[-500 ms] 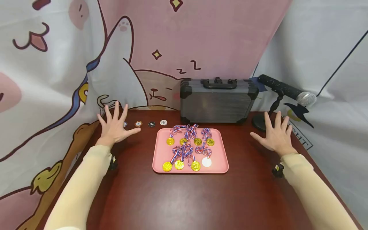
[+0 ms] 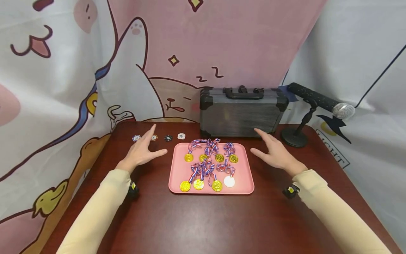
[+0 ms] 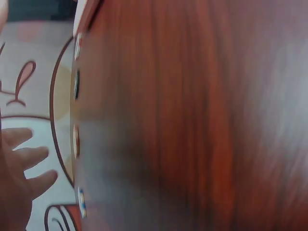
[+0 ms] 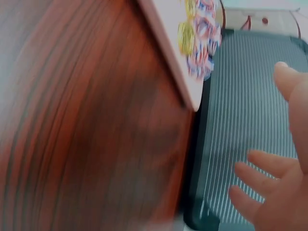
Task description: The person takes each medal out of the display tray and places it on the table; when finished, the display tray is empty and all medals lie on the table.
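Note:
A pink tray [image 2: 241,188] lies mid-table with several gold medals [image 2: 217,186] in two rows, their striped ribbons [image 2: 203,168] bunched behind them. One disc in the front row, a medal [image 2: 229,181] at the right, looks white. To the tray's left hovers my left hand [image 2: 141,151], fingers extended and thumb toward the tray, holding nothing. My right hand [image 2: 277,155] is at the tray's right, likewise with straight fingers and nothing held. In the right wrist view, its fingers [image 4: 269,180] show in front of the ribbed case.
A grey hard case [image 2: 242,116] stands behind the tray. At the back right is a microphone [image 2: 320,98] on a stand with a round base [image 2: 294,137]. Several poker chips [image 2: 168,138] lie in a row at the back left. Printed cloth [image 2: 253,42] hangs around the table [image 2: 203,225].
Both hands have moved inward toward the tray from the table's sides and turned, with their spread fingers now closer together. The tray and medals have stayed put.

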A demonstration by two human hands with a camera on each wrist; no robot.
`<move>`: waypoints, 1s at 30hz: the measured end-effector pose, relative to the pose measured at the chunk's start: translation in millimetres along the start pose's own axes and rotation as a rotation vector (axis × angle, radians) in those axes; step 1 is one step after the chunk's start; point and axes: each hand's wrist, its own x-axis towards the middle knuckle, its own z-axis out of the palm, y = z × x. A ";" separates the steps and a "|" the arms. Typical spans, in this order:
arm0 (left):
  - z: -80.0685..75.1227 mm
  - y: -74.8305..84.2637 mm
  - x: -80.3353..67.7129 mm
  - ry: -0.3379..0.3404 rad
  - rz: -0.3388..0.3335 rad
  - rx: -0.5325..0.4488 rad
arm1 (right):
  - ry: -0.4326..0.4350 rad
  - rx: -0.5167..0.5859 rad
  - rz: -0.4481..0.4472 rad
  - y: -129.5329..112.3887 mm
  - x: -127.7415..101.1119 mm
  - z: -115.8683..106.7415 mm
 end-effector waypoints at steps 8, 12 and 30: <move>24.4 18.2 0.1 -0.167 0.095 -0.173 | -0.158 0.132 -0.121 -26.6 18.3 32.9; 33.2 20.3 0.8 -0.216 0.141 -0.229 | -0.191 0.115 -0.160 -36.8 24.7 46.5; 39.3 8.9 -1.4 -0.387 0.134 -0.346 | -0.242 0.014 -0.136 -48.4 33.0 57.9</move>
